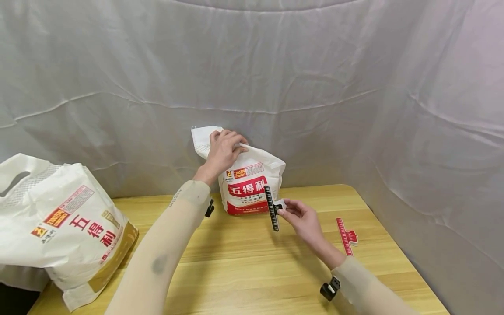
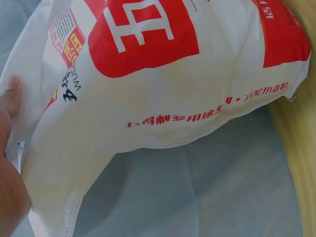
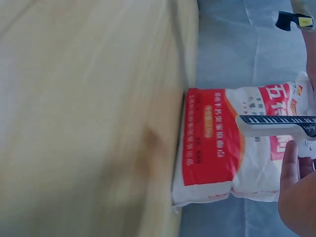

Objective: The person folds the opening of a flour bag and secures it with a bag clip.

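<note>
A white flour bag with red print (image 1: pixel 252 188) stands at the back of the table, its top folded over to the left. My left hand (image 1: pixel 226 151) pinches the folded top between thumb and fingers; in the left wrist view the thumb (image 2: pixel 13 94) lies against the white plastic. My right hand (image 1: pixel 301 218) holds a black-and-white bag clip (image 1: pixel 271 208) by its handle, thumb and fingers on either side. The clip, patterned like piano keys, stands upright in front of the bag's lower right side. In the right wrist view the clip (image 3: pixel 276 121) overlaps the bag's printed front.
A red clip of similar shape (image 1: pixel 346 237) lies on the wooden table (image 1: pixel 244 262) to the right. A larger white bag with gold print and a handle hole (image 1: pixel 75 227) stands at the left. Grey cloth (image 1: pixel 252 65) hangs behind the table and on the right.
</note>
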Motion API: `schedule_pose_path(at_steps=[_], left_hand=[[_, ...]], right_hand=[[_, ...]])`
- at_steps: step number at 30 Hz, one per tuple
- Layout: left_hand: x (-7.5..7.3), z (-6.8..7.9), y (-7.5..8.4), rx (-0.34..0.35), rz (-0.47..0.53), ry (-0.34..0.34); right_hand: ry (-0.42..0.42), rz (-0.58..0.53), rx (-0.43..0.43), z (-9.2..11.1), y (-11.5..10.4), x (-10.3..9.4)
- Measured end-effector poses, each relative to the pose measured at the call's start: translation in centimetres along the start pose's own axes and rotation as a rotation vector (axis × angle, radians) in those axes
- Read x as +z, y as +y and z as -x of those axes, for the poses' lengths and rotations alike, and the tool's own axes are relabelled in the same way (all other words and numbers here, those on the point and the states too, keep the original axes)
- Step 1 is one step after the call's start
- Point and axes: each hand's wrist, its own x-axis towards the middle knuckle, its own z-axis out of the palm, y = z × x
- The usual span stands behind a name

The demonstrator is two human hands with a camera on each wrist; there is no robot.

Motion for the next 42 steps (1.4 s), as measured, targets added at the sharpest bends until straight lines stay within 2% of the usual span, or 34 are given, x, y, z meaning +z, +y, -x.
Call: schedule_pose_path(at_steps=[8,16,27,35,42], left_hand=[[0.0,0.0,0.0,0.007,-0.001,0.005],[0.0,0.0,-0.1,0.011,0.001,0.013],[-0.1,0.3,-0.1,0.012,0.004,0.025],[-0.2,0.5,-0.1,0.013,0.005,0.017],[-0.2,0.5,-0.3,0.021,0.002,0.022]], right_hand=[[0.027,0.058,-0.101,-2.0,-1.4,-0.5],[0.038,0.183,-0.217,-4.1,-2.5,-1.1],[0.063,0.295,-0.456,-7.5,-4.4,-1.6],[0.028,0.383,-0.543,-9.7,-6.2,-1.9],[0.006,0.429,-0.531,-11.3,-7.9,-1.7]])
